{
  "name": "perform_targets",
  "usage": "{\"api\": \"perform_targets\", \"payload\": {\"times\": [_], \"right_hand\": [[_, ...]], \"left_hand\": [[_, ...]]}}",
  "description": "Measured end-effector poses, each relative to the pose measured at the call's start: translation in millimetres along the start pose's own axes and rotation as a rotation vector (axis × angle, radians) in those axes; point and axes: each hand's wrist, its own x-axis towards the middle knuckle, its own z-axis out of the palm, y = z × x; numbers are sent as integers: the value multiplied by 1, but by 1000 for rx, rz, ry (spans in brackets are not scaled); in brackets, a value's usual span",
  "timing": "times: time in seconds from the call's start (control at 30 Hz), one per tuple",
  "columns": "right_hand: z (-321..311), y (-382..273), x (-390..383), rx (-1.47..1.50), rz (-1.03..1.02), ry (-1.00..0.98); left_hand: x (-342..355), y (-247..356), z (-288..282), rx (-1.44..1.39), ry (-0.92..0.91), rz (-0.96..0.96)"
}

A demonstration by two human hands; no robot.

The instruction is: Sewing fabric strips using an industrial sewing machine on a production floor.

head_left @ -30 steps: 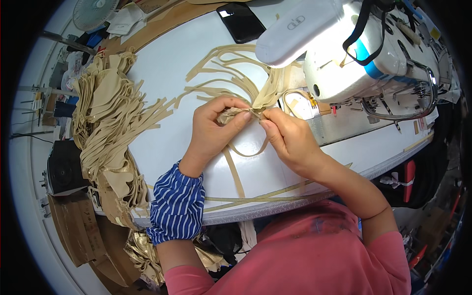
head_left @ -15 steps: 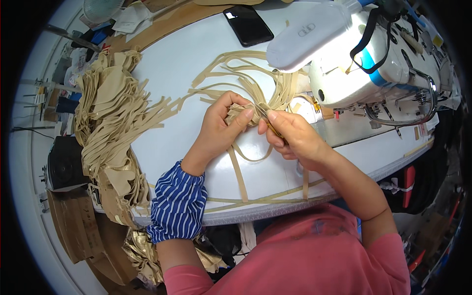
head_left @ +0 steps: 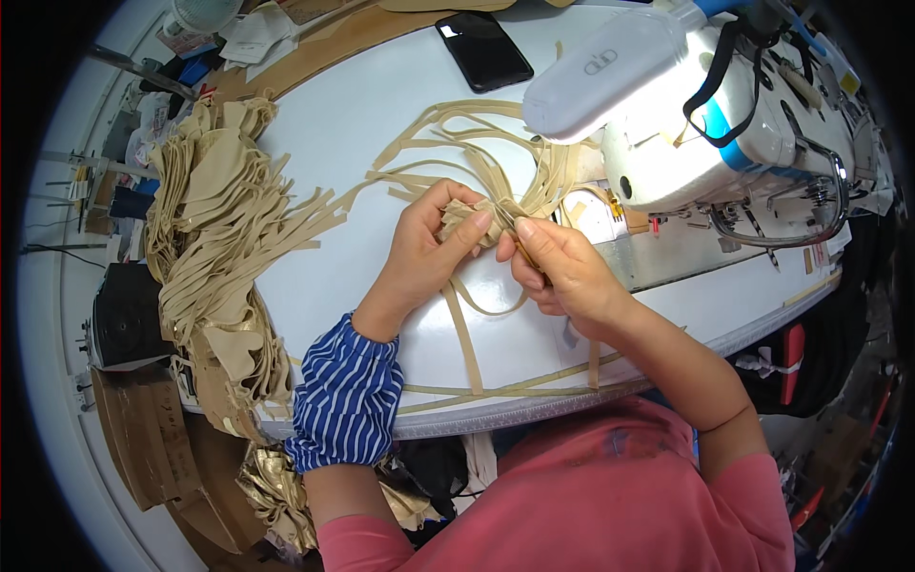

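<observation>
Beige fabric piece [head_left: 464,217], bunched, lay between my two hands just in front of the sewing machine [head_left: 724,133], its long straps [head_left: 448,143] fanning away from the grip across the white table [head_left: 381,105]. My left hand [head_left: 424,253] was closed on the bunch, thumb and fingers pinching it from my left. My right hand [head_left: 562,272] met it from the other side, thumb and forefinger pressed together on the fabric's edge; a thin yellowish tool seemed to lie in that hand, though I could not tell its kind. I judged the step to be gathering or trimming the piece at the seam, done off the needle. The next move, as I judged it, called for a steady pinch and for keeping the loose straps clear of the fingers. Further straps [head_left: 467,334] ran from under the grip toward me, over the table's near edge. Well to the left of the grip, a heap of like beige pieces [head_left: 214,238] hung over the table's side. Beyond the grip lay a black phone [head_left: 483,50]. No container showed near the grip; below the heap a cardboard box [head_left: 143,439] stood, its contents hidden.
</observation>
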Motion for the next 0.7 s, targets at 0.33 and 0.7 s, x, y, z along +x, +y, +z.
{"api": "perform_targets", "payload": {"times": [0.33,0.7], "right_hand": [[2,9,3,-146,-141,71],[0,4,-3,-36,-85,99]], "left_hand": [[0,-1,1,40,-3,48],[0,-1,1,23,54,129]]}}
